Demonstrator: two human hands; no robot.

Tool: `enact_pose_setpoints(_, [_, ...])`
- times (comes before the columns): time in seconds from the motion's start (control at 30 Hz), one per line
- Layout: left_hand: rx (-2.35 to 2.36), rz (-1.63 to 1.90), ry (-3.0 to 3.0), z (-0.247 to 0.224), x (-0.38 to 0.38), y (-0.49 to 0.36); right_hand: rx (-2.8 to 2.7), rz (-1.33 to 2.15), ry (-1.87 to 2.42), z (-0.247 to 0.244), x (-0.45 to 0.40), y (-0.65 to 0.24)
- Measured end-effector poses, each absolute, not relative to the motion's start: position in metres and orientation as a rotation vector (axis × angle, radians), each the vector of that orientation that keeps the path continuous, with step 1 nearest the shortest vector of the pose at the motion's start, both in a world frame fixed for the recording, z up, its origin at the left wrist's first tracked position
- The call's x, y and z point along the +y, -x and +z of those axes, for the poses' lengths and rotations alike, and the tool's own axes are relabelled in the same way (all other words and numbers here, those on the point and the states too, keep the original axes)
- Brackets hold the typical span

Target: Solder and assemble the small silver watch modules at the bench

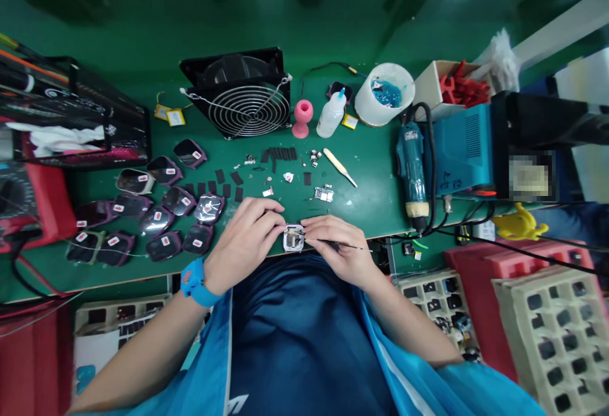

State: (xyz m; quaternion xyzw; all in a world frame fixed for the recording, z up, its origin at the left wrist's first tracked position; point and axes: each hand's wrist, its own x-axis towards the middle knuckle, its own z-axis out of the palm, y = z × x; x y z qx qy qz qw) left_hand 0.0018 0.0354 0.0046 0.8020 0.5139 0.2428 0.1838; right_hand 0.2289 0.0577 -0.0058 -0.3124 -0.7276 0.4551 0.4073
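White watch case [294,238]: at table [371,207] edge, between both hands.
Left hand [251,232]: fingertips pinching its side.
Right hand [346,248]: fingers curled round thin dark tool [349,246], fingertips at case.

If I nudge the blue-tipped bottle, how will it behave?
The bottle looks like soft translucent plastic, so it would probably give under a squeeze. Standing taller than it is wide, it may tip if pushed high. Its rounded body could then roll.
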Motion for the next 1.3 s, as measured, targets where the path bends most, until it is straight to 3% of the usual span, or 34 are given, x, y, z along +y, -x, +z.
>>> enact_pose_setpoints(0.23, [1.490,0.805,-2.106,0.006,0.030,-0.008,-1.804,1.174,0.780,-0.008,0.059,-0.229])
enact_pose_setpoints(0.53, [1.240,0.714,-2.262,-0.001,0.017,0.000,-1.637,1.411,0.902,0.003,0.059,-0.244])
enact_pose_setpoints(1.3, [1.307,0.649,-2.279,0.005,0.020,-0.008,-1.756,1.437,0.855,0.005,0.056,-0.241])
